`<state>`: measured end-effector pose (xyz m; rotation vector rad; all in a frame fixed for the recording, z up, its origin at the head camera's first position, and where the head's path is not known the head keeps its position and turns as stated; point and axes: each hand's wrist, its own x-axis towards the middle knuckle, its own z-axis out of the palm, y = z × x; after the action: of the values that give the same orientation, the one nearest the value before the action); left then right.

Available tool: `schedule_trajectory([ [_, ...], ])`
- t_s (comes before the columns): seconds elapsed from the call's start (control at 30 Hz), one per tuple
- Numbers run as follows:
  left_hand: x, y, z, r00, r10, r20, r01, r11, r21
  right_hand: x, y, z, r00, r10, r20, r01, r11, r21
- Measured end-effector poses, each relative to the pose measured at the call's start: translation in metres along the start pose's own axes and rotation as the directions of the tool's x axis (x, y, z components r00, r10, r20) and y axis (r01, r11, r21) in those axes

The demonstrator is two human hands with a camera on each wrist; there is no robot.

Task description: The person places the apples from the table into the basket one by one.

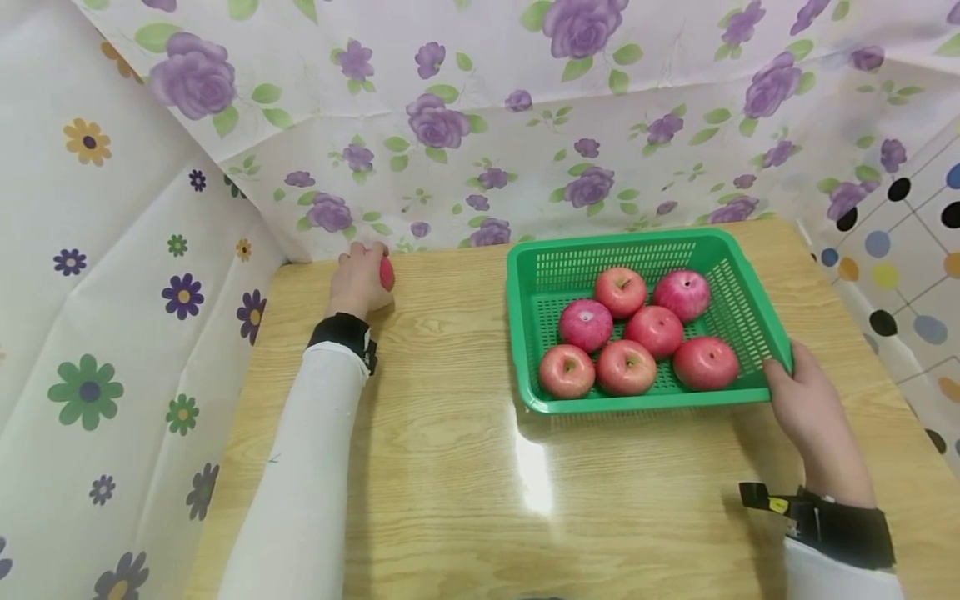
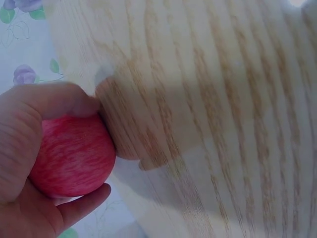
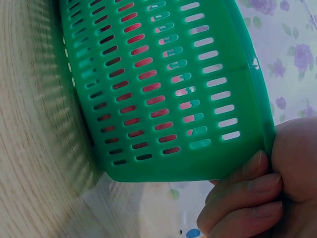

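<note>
My left hand [image 1: 362, 282] grips a red apple [image 2: 74, 156] at the back left of the table, thumb on one side and fingers on the other. In the left wrist view the apple is at or just above the wood. My right hand [image 1: 813, 408] holds the near right corner of a green plastic basket [image 1: 637, 407], its thumb over the rim and fingers beneath it. Several red and pink apples [image 1: 627, 367] lie inside the basket. Through the slotted wall in the right wrist view, red patches of apple [image 3: 148, 74] show.
The wooden table [image 1: 450, 467] runs up to a back curtain [image 1: 480, 108] with purple roses. A flowered sheet [image 1: 135, 333] hangs at the left, and a dotted sheet [image 1: 900, 275] stands at the right. Each wrist wears a black strap [image 1: 847, 529].
</note>
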<state>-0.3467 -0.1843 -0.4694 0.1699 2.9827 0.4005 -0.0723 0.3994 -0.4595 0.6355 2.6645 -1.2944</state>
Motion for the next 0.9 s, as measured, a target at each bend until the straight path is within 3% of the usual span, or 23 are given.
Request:
schedule_trajectory([
  [0.5, -0.005, -0.001, 0.009, 1.0, 0.017, -0.023, -0.017, 1.0, -0.009, 0.0, 0.001, 0.001, 1.0, 0.01, 0.005, -0.01, 1.0, 0.009],
  [0.67, -0.009, 0.012, 0.009, 0.997, 0.064, -0.037, -0.066, 0.995, -0.068, -0.002, 0.001, 0.0, 1.0, 0.006, 0.001, -0.006, 1.0, 0.012],
  [0.9, -0.011, 0.037, 0.005, 0.983, 0.163, -0.089, -0.172, 0.98, -0.098, -0.002, -0.001, 0.002, 1.0, 0.008, -0.007, -0.008, 1.0, -0.003],
])
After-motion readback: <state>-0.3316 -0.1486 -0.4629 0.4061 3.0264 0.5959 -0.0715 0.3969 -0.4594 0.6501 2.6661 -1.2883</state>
